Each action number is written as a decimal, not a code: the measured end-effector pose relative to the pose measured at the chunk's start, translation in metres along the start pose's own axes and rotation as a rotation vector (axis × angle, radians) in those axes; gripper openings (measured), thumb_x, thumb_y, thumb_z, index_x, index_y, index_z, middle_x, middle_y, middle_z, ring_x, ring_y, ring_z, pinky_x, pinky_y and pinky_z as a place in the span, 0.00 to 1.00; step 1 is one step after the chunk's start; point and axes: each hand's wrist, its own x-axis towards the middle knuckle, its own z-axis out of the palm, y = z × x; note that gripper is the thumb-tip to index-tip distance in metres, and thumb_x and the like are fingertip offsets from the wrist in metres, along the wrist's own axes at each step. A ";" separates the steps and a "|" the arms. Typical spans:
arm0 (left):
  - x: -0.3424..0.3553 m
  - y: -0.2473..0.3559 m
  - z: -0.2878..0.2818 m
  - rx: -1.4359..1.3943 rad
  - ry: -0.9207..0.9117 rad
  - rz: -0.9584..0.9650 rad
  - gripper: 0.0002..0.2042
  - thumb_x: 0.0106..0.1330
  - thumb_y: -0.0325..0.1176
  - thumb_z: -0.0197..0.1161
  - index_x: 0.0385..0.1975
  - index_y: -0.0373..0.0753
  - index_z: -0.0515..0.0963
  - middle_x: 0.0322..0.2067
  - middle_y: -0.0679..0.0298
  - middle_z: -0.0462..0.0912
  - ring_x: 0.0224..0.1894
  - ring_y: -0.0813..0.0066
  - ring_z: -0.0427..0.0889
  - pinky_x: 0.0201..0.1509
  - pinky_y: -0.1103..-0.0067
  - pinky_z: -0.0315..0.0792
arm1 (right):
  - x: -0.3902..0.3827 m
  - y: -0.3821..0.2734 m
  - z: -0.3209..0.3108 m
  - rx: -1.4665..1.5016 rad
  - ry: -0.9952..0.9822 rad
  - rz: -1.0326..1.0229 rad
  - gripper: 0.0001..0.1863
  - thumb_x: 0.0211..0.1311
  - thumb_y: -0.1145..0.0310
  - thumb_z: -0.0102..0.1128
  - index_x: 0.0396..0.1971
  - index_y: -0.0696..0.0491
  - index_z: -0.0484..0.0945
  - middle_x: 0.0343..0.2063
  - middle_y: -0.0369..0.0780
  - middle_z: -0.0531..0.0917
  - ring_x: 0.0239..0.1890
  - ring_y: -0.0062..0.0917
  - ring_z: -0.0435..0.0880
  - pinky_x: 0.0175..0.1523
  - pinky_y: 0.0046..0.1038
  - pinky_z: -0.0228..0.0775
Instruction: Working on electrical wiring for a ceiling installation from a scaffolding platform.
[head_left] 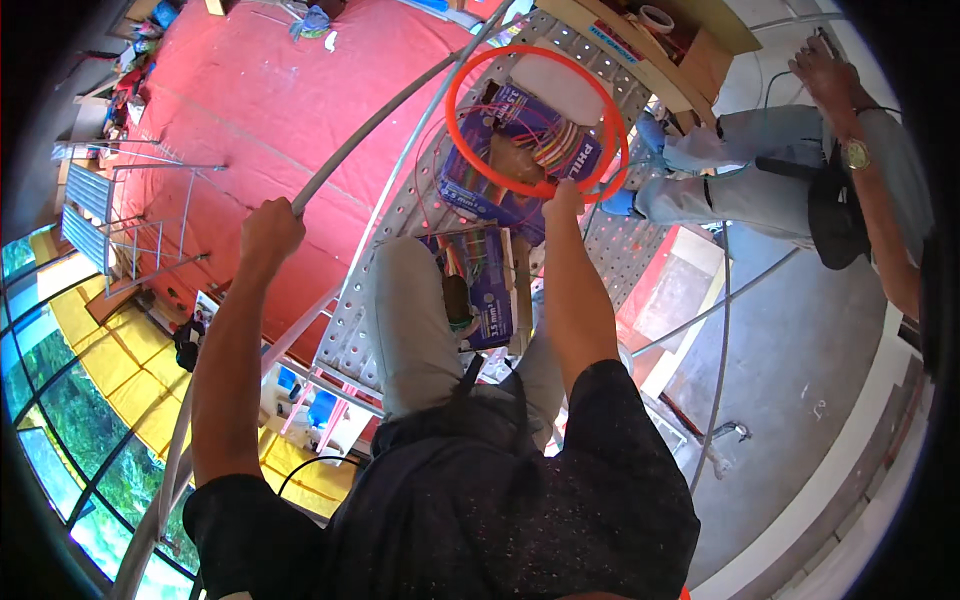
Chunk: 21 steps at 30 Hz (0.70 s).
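Red sheeting [280, 120] is spreading across the left side, while a grey floor [810, 350] is stretching out at right. A slatted metal frame [88, 195] is standing by the red sheeting's edge. Yellow panels [140, 345] are bordering dark-framed windows [50, 470], where greenery [85, 400] is showing in daylight.

A person's bare left hand [272, 232] clenches at ten o'clock, bare right hand [564, 198] at one, forearms [232, 365] outstretched from black fabric sleeves [628, 425].
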 end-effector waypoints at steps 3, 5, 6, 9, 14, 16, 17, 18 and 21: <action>0.004 0.004 0.002 -0.012 0.003 -0.001 0.16 0.56 0.41 0.51 0.24 0.32 0.75 0.27 0.46 0.77 0.31 0.50 0.77 0.35 0.61 0.69 | -0.044 -0.016 0.002 0.152 0.024 0.027 0.18 0.49 0.64 0.50 0.38 0.59 0.69 0.38 0.45 0.74 0.43 0.30 0.73 0.47 0.29 0.67; 0.013 0.023 0.002 -0.024 0.013 0.064 0.16 0.57 0.42 0.51 0.24 0.32 0.75 0.26 0.46 0.77 0.31 0.50 0.77 0.35 0.61 0.69 | -0.024 -0.012 -0.013 -0.083 0.067 -0.125 0.19 0.49 0.64 0.52 0.39 0.61 0.68 0.38 0.46 0.74 0.42 0.31 0.74 0.47 0.30 0.67; 0.019 0.032 0.004 -0.025 0.012 0.088 0.15 0.57 0.41 0.51 0.25 0.32 0.75 0.26 0.47 0.77 0.31 0.51 0.77 0.35 0.62 0.70 | -0.012 -0.010 -0.021 -0.200 0.098 -0.194 0.20 0.48 0.64 0.53 0.39 0.61 0.68 0.38 0.47 0.73 0.42 0.31 0.74 0.46 0.31 0.67; 0.010 0.012 0.001 0.025 -0.002 0.033 0.14 0.56 0.40 0.52 0.26 0.33 0.75 0.26 0.48 0.77 0.32 0.52 0.78 0.35 0.63 0.72 | -0.095 0.011 0.004 -0.320 0.119 -0.638 0.23 0.47 0.61 0.56 0.39 0.62 0.69 0.35 0.46 0.75 0.45 0.33 0.72 0.49 0.32 0.63; 0.016 0.019 -0.002 0.027 -0.016 0.044 0.15 0.56 0.40 0.53 0.25 0.32 0.75 0.25 0.46 0.77 0.32 0.51 0.78 0.34 0.63 0.72 | -0.175 0.016 -0.062 -0.630 -0.654 -0.674 0.22 0.49 0.63 0.56 0.42 0.60 0.68 0.41 0.50 0.72 0.46 0.41 0.70 0.48 0.35 0.62; 0.018 0.028 -0.010 0.009 -0.032 0.053 0.16 0.56 0.41 0.53 0.25 0.32 0.74 0.25 0.46 0.77 0.32 0.49 0.77 0.34 0.62 0.72 | -0.196 0.005 -0.095 -0.663 -0.671 -0.712 0.21 0.49 0.63 0.56 0.43 0.59 0.68 0.42 0.50 0.72 0.47 0.39 0.70 0.48 0.34 0.62; 0.022 0.028 -0.005 0.029 0.021 0.090 0.16 0.56 0.42 0.53 0.25 0.31 0.74 0.24 0.46 0.76 0.31 0.48 0.77 0.34 0.62 0.71 | -0.196 0.005 -0.107 -0.633 -0.629 -0.764 0.21 0.50 0.64 0.55 0.43 0.60 0.67 0.42 0.50 0.72 0.47 0.40 0.70 0.49 0.33 0.62; 0.028 0.024 0.007 0.046 0.079 0.128 0.17 0.56 0.43 0.52 0.25 0.31 0.73 0.24 0.46 0.76 0.31 0.48 0.76 0.34 0.62 0.71 | -0.199 0.004 -0.119 -0.602 -0.582 -0.822 0.21 0.51 0.64 0.55 0.43 0.60 0.67 0.43 0.51 0.71 0.47 0.40 0.69 0.50 0.33 0.61; 0.062 -0.028 0.069 0.043 0.183 0.292 0.17 0.55 0.44 0.54 0.22 0.32 0.72 0.17 0.49 0.74 0.22 0.50 0.75 0.28 0.63 0.70 | -0.204 -0.014 -0.151 -0.678 -0.612 -0.936 0.23 0.52 0.61 0.54 0.46 0.57 0.66 0.45 0.51 0.69 0.50 0.41 0.67 0.54 0.34 0.58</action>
